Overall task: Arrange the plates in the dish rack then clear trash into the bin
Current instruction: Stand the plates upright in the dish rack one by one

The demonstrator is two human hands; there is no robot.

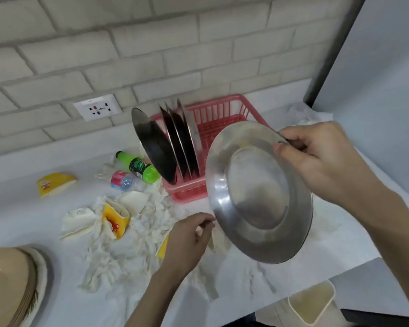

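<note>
Crumpled paper trash (118, 234) lay at left, beside the left hand (189, 241), its fingers loosely curled; whether it held anything could not be told. Before the pink dish rack (222, 112) of four upright plates (156, 147), the right hand (321, 156) pinched a tilted steel plate (257, 192) by its upper rim.

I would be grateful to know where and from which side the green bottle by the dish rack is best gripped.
Grip the green bottle around its dark-labelled middle, coming down from above. It lies on its side, its base close to a leaning plate in the dish rack, and a crushed clear bottle crowds its near side, so the top looks freest.
</note>
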